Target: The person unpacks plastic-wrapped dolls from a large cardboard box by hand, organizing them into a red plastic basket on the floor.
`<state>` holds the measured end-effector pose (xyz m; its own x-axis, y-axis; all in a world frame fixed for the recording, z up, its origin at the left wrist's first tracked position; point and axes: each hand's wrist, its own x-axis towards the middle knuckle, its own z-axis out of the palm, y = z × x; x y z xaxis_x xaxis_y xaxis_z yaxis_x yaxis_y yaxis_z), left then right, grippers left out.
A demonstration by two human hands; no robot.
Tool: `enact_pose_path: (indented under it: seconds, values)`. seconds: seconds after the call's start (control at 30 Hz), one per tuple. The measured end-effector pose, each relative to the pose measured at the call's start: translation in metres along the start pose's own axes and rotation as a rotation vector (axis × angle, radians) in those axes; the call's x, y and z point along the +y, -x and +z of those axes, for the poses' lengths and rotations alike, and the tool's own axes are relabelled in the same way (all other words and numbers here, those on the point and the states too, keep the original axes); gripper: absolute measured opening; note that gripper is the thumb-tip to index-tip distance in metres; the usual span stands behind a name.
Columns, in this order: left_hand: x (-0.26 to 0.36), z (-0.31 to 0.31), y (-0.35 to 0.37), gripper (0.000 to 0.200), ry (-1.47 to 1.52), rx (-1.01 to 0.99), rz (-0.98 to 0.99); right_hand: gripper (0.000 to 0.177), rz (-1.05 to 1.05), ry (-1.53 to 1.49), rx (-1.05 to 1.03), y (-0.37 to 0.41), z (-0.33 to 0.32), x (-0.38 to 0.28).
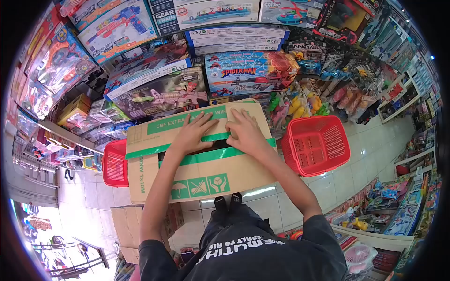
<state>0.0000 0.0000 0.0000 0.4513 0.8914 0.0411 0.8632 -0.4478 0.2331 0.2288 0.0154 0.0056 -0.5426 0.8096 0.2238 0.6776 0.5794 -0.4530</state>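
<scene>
"What is under your hands?"

"A brown cardboard box (211, 168) with green printing, its top a little ajar. A dark slit runs between your two flaps, each edged in green tape. Your near side carries three green symbols, an umbrella among them, and the far flap bears a green band of lettering, partly under your fingers."

"Where does it sit?"

"Right in front of you, between two red baskets: the right basket (316, 146) just beside it, the left basket (116, 162) partly behind its edge. What bears its weight is hidden from you here."

"And your grip?"

"Your left hand (193, 132) and your right hand (246, 133) lie on the far flap, fingers spread, closed around nothing. Whether your thumbs hook under its edge, I cannot tell."

"Count the rest for you?"

"Two dark shoes (227, 200) on your feet, below the box on the tiled floor (363, 140). On the shelves facing you, one Spiderman box (251, 72) and one Gear Train box (208, 14). Brown cardboard (129, 227) stands at your lower left."
</scene>
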Motion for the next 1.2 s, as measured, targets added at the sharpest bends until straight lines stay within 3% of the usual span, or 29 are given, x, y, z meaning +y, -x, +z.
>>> enact_pose_path:
  seconds: [0.3, 0.47, 0.67, 0.8, 0.87, 1.0, 1.2]
  values:
    - [-0.011, -0.036, -0.005, 0.064, 0.121, 0.031, 0.062, 0.028, -0.097, -0.132, 0.087, -0.008, -0.027, -0.004]
    - [0.003, -0.057, -0.008, 0.037, -0.033, 0.139, 0.093, 0.027, -0.007, -0.140, 0.075, -0.007, -0.041, -0.006]
    - [-0.002, -0.057, -0.024, 0.029, -0.150, 0.196, 0.039, 0.040, 0.043, -0.189, 0.210, -0.002, -0.046, 0.000]
    - [-0.009, -0.059, -0.033, 0.025, -0.168, 0.245, 0.051, 0.050, 0.091, -0.245, 0.183, -0.001, -0.053, -0.005]
    - [-0.009, -0.059, -0.034, 0.017, -0.243, 0.383, 0.075, 0.054, 0.098, -0.159, 0.197, -0.003, -0.052, -0.009]
    - [-0.013, -0.056, -0.037, 0.012, -0.264, 0.461, 0.085, 0.056, 0.070, -0.048, 0.222, -0.007, -0.047, -0.008]
    - [-0.027, -0.059, -0.049, 0.017, -0.306, 0.523, 0.005, 0.052, 0.103, -0.164, 0.321, -0.009, -0.055, -0.002]
